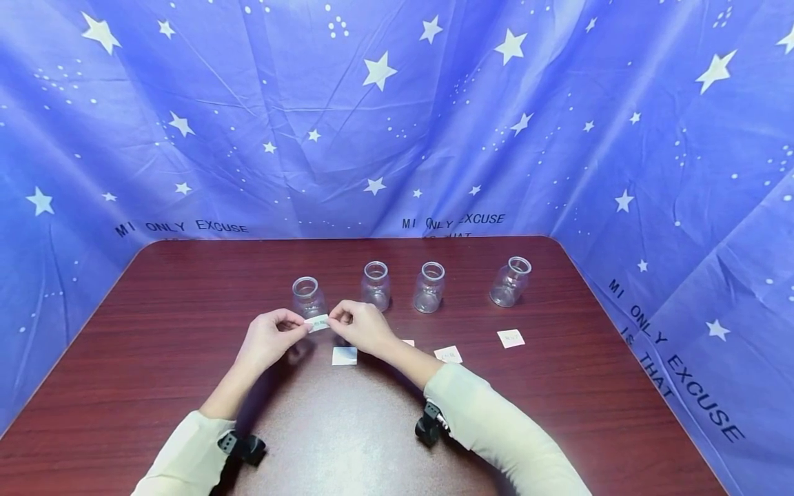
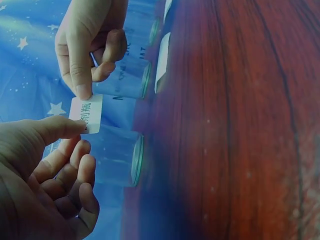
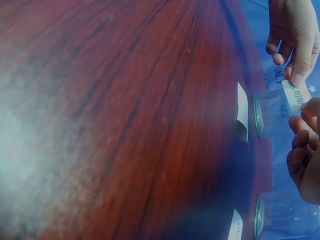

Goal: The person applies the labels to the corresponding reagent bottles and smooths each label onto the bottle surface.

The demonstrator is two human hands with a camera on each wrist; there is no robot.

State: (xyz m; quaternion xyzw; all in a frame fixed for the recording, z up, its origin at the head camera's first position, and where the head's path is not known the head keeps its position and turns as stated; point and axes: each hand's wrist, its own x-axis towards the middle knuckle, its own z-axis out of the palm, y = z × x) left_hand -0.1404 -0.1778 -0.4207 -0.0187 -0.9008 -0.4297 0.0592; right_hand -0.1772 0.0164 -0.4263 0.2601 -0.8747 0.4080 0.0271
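A small white label (image 1: 317,323) with printed characters is stretched between both hands in front of the leftmost glass jar (image 1: 307,296). Its left end is pinched between thumb and finger of my left hand (image 1: 267,336). My right hand (image 1: 364,326) pinches the opposite end. Seen from the left wrist, the label (image 2: 92,112) faces the camera, and its lettering is partly covered by the left thumb. The jar stands upright without a lid; whether the label touches it, I cannot tell. On the table just below the hands lies a pale, shiny square slip (image 1: 344,355).
More open clear jars stand in a row to the right: one (image 1: 375,286), another (image 1: 429,288) and the farthest (image 1: 511,282). White written labels lie before them, one (image 1: 449,354) near the right forearm, one (image 1: 511,338) farther right, another partly hidden. Blue star-patterned cloth surrounds the brown table (image 1: 186,296).
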